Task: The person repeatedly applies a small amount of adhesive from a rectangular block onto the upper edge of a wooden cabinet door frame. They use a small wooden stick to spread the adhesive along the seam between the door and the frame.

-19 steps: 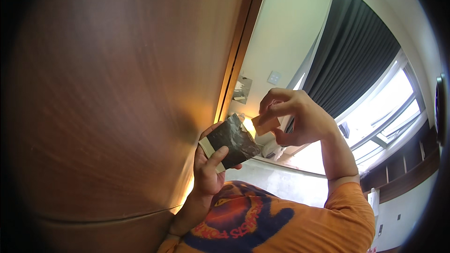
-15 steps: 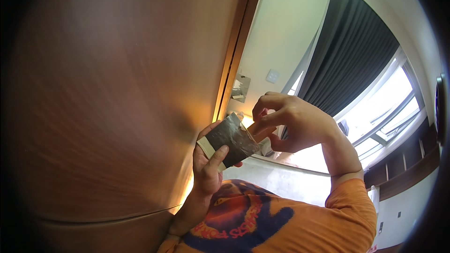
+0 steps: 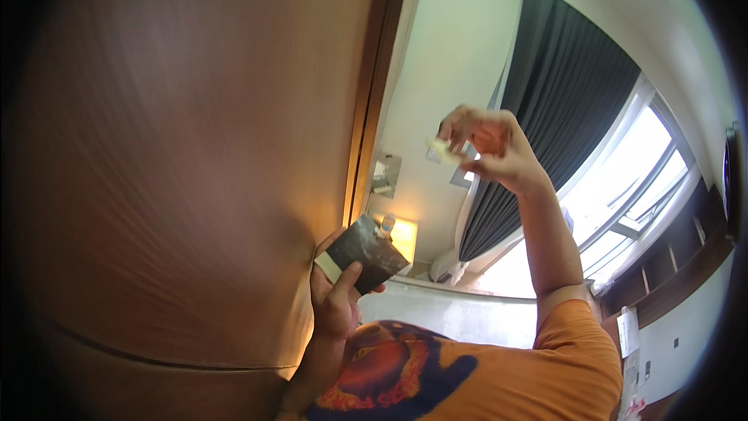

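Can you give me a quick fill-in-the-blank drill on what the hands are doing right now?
1. The left hand holds a dark ____ with a pale edge.
2. The right hand pinches a small pale piece raised ____ the left hand.
3. The person wears an ____ shirt.
4. A dark ____ hangs beside the window.

Missing: packet; above; orange; curtain

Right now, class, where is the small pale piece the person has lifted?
In the head view, the small pale piece is pinched in the right hand, raised in front of the dark curtain, above and right of the dark packet.
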`<state>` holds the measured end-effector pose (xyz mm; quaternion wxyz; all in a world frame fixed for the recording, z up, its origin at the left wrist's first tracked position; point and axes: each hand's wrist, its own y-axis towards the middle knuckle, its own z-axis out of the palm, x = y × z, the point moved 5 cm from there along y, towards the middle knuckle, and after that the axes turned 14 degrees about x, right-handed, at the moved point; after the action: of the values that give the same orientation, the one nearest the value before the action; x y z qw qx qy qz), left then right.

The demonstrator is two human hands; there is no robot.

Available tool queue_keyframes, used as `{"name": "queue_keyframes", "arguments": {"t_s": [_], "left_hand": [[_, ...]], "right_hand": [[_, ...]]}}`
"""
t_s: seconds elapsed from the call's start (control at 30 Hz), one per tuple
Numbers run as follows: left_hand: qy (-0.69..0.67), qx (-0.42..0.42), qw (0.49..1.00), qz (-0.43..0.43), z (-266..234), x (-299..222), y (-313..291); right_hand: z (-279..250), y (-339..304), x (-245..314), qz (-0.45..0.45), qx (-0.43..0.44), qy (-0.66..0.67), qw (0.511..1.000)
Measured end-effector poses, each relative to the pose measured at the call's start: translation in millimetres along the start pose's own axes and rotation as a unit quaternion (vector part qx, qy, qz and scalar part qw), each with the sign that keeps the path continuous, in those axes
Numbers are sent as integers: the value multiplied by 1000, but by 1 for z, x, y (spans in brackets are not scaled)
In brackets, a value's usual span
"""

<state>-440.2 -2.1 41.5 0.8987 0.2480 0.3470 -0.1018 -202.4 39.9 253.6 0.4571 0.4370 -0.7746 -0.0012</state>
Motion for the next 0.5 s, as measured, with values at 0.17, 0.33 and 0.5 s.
{"name": "queue_keyframes", "arguments": {"t_s": [0.17, 0.33, 0.5], "left_hand": [[-2, -12, 1000, -19, -5, 4, -2], [-20, 18, 1000, -16, -17, 14, -3], [22, -2, 997, -76, -45, 32, 1]], "right_hand": [[-43, 28, -4, -162, -81, 333, 925], [-65, 83, 40, -236, -142, 351, 895], [-100, 161, 123, -326, -312, 191, 872]]}}
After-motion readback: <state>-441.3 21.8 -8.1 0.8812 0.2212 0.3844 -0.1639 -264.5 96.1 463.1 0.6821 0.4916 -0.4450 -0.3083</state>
